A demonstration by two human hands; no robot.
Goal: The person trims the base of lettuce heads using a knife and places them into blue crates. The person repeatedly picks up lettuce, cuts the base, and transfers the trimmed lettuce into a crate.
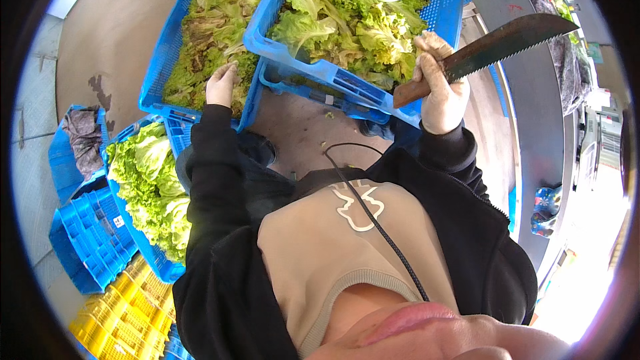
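My right hand (442, 82), in a whitish glove, grips the wooden handle of a large knife (505, 45) with a serrated edge; its rusty blade points to the upper right. Beside that hand, a blue plastic crate (300, 62) holds green leafy lettuce (350, 15). My left hand (222, 82), also gloved, hovers over or touches the wilted, browning lettuce leaves (210, 35) in another blue crate (162, 60). Its fingers are bent together; whether they pinch a leaf cannot be told.
At the left stands a blue crate (122, 200) of fresh lettuce (152, 180), near stacked blue crates (95, 235) and stacked yellow crates (130, 305). A dark cloth (85, 137) lies over a blue container. A long grey surface (537, 125) runs along the right.
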